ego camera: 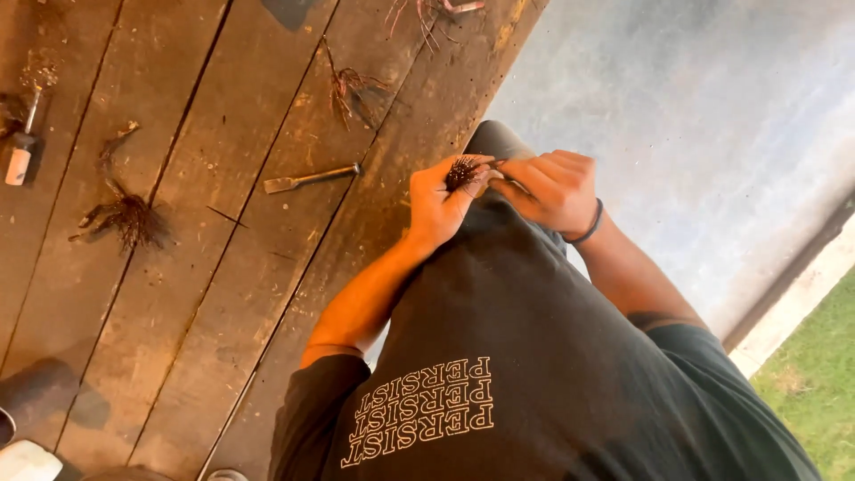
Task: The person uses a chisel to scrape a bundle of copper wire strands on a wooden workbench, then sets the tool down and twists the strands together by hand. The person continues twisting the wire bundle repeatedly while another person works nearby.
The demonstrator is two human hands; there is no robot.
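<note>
Closest to me, my left hand (pixel 438 200) cups a small dark tuft of wiry strands (pixel 462 172), its fingers curled around the base so the bristly ends splay upward. My right hand (pixel 552 189) sits just beside that tuft, its fingers pressed together and pinching at one edge; what exactly they nip is too small to tell. The tuft looks light and springy, loose enough to shed, so I judge the bunched base the safest place to grip, not the fine tips, which would bend or pull free.

Beyond the tuft, on the wooden worktop (pixel 223 294), a metal chisel (pixel 310 178) lies well apart. Farther from the tuft rests a larger frayed bundle (pixel 125 214), and farthest, at the worktop's edge, a small white-handled tool (pixel 21 151).
</note>
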